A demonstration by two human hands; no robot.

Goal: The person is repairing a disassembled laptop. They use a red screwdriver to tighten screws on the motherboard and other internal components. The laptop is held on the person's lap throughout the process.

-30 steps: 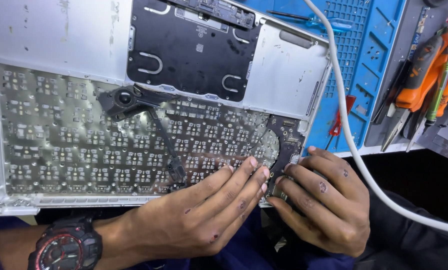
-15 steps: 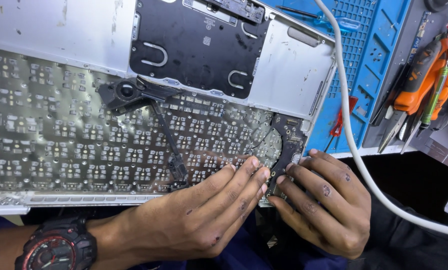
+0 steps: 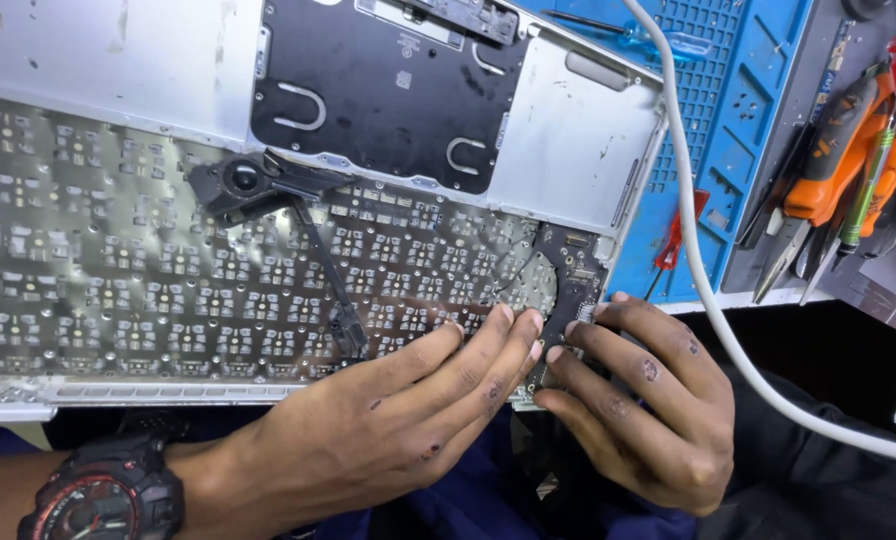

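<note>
An opened silver laptop case (image 3: 568,130) lies inside-up, showing the metal back of its keyboard (image 3: 118,270) and a black trackpad plate (image 3: 388,90). A small black circuit board (image 3: 568,265) sits at the case's near right corner. My left hand (image 3: 408,410), with a black and red watch (image 3: 103,495) on the wrist, lies flat with its fingertips pressed on the keyboard back beside that board. My right hand (image 3: 648,400) curls around the corner, fingertips gripping the board's lower edge. The fingertips of both hands nearly meet.
A black speaker part (image 3: 243,182) with a thin flex cable (image 3: 323,270) lies across the keyboard back. A thick white cable (image 3: 703,280) crosses a blue work mat (image 3: 738,120). Orange-handled tools (image 3: 838,140) and a small red screwdriver (image 3: 673,240) lie to the right.
Both hands stay at the near right corner with hardly any finger movement. The view has shifted slightly, so the case sits a little further left in the picture.
</note>
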